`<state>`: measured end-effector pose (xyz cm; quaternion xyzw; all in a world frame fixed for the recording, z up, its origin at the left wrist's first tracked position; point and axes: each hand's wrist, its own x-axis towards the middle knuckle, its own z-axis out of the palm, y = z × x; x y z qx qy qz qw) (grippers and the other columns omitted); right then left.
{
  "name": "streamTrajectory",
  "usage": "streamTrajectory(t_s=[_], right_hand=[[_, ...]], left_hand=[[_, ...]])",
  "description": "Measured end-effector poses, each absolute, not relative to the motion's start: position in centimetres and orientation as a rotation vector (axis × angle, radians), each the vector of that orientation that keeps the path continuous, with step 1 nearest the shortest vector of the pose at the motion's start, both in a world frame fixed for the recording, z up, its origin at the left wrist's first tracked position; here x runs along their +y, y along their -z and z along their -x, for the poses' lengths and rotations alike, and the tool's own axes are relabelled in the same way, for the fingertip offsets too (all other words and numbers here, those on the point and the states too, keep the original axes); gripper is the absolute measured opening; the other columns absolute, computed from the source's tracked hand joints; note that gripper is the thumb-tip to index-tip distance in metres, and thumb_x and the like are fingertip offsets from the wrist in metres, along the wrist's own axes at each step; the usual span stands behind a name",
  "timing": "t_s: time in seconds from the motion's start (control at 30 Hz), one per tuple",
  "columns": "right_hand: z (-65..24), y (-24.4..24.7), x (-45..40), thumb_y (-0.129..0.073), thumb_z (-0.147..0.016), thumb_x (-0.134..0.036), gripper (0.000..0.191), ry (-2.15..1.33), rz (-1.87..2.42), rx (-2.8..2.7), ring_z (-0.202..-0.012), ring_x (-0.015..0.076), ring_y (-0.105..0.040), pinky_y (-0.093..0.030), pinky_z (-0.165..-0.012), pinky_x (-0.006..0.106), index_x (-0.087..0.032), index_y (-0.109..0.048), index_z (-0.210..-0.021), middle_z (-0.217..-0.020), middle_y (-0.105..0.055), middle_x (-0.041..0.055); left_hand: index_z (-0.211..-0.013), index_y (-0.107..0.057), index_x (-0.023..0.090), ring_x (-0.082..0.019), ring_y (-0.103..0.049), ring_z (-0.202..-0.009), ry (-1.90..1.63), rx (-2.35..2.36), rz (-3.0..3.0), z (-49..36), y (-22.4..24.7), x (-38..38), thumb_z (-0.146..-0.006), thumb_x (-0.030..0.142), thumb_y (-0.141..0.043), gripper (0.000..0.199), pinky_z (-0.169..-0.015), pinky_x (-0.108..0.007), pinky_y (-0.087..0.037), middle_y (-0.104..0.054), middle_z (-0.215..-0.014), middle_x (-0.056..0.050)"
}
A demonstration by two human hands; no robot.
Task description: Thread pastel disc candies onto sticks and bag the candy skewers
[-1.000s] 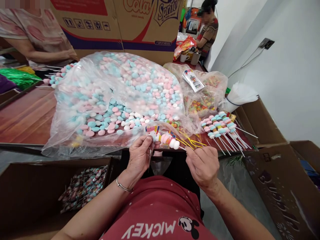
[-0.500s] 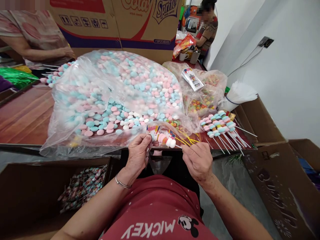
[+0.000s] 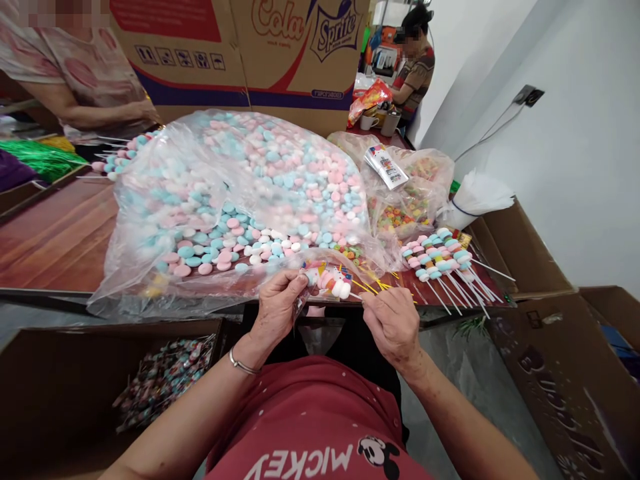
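Observation:
Between my hands, at the table's front edge, lies a candy skewer (image 3: 334, 283) of pink and white pieces, partly inside a clear printed plastic wrapper (image 3: 311, 272). My left hand (image 3: 275, 307) pinches the wrapper at the candy end between thumb and fingers. On the other side my right hand (image 3: 391, 327) is closed around the skewer's white stick, whose end is hidden in the fist. Yellow twist ties (image 3: 377, 283) lie just beyond my right fingers. Several unwrapped candy skewers (image 3: 436, 255) are stacked farther right, sticks pointing toward me.
A large clear bag (image 3: 240, 167) of pastel candies covers the table's middle. Smaller bags of ring candies (image 3: 400, 212) and a stack of printed wrappers (image 3: 386, 167) lie right. An open carton (image 3: 40, 380) holds skewers below left. Two co-workers are beyond the table.
The view has shifted slightly. Both hands keep their grips, and the wrapper and skewer stay nearly in place between them.

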<state>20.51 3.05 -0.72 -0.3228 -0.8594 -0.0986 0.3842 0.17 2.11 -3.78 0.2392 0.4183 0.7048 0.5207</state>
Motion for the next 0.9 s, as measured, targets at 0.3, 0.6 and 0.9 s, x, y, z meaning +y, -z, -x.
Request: streamTrajectory(t_s=[0.3,0.6,0.9], right_hand=[[-22.9,1.5,3.8,-0.053,-0.091,-0.013,0.017,0.037,0.937,-2.06,-0.064,0.0141,-0.055,-0.041,-0.066,0.032,-0.02,-0.068,-0.087,-0.068,-0.062,0.0001],[-25.3,-0.9,4.3,-0.055,-0.09,-0.012,0.018,-0.023,0.924,-2.016,-0.068,0.0152,-0.054,-0.043,-0.067,0.032,-0.023,-0.069,-0.093,-0.072,-0.062,0.0002],[-25.1,-2.2,5.7,-0.056,-0.089,-0.012,0.02,0.2,0.724,-2.223,-0.067,0.0165,-0.05,-0.037,-0.067,0.033,-0.023,-0.069,-0.1,-0.07,-0.062,0.001]], left_hand=[[-0.066,-0.071,0.016,-0.011,-0.058,-0.05,-1.642,0.95,-0.847,2.5,3.7,2.4,-0.071,0.035,-0.079,0.021,-0.042,-0.021,-0.048,-0.063,-0.067,0.0],[-0.073,-0.073,0.016,-0.013,-0.059,-0.06,-1.381,1.244,-1.362,4.8,4.1,1.6,-0.078,0.033,-0.071,0.019,-0.055,-0.021,-0.047,-0.067,-0.064,-0.002],[-0.071,-0.064,0.013,-0.005,-0.042,-0.036,-1.13,1.064,-1.093,4.3,4.5,1.2,-0.077,0.048,-0.071,0.035,-0.035,-0.018,-0.029,-0.069,-0.058,-0.003]])
